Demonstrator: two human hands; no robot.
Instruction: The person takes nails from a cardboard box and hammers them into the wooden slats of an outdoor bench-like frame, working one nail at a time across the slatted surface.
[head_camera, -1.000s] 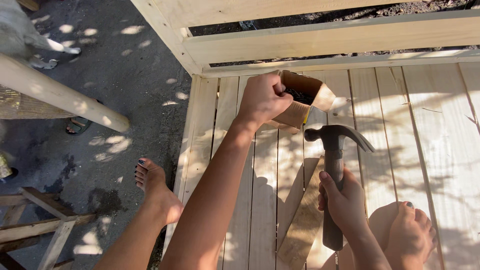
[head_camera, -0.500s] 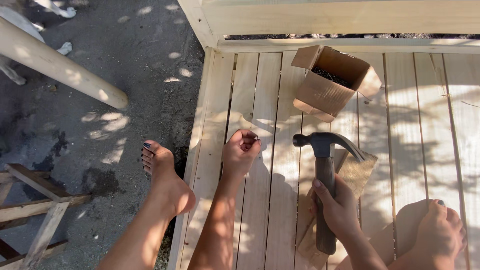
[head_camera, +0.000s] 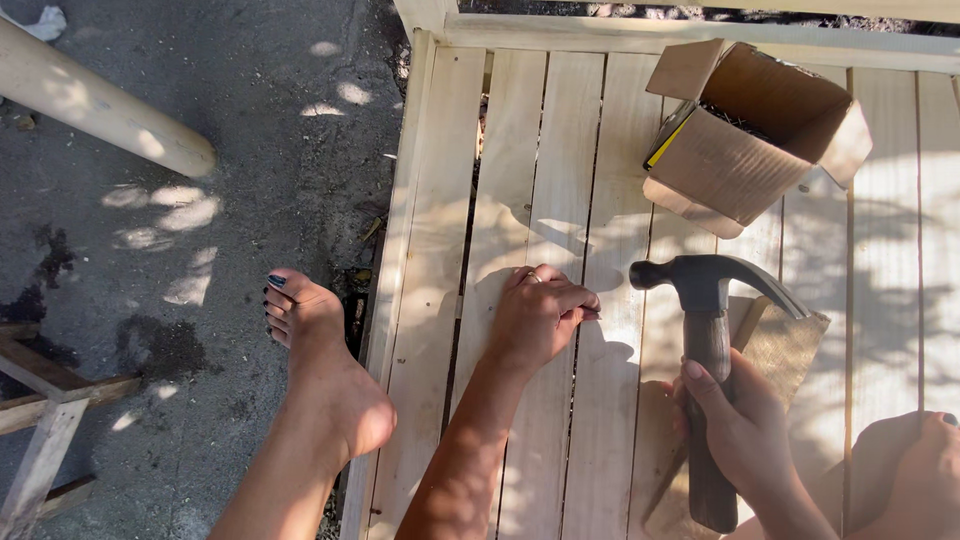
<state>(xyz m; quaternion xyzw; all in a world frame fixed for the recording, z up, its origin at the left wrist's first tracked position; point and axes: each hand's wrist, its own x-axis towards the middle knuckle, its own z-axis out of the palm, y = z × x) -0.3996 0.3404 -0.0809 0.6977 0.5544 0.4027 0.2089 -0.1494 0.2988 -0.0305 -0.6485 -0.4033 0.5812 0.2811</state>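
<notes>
From the head camera, looking down, the left hand (head_camera: 540, 315) rests on the pale wooden slat deck (head_camera: 430, 250). Its fingers (head_camera: 570, 300) are curled in tight, and the tips pinch something small and thin against the slat. It looks like a nail, but it is too tiny to be sure.

The right hand (head_camera: 735, 420) is wrapped all the way around the dark handle of the claw hammer with the grey metal head (head_camera: 710, 280). The hammer head sits just to the right of the left fingertips, with its flat face turned toward them.

I think the big danger is the hammer coming down on those pinching fingers, because they are so close to its face. The small thing could also tip over or slip into the gap between the slats if the pinch is loose.

Beyond the hammer, further from the fingers, stands an open brown cardboard box (head_camera: 750, 140). A bare foot with dark painted toenails (head_camera: 320, 360) rests on the grey ground to the left.
</notes>
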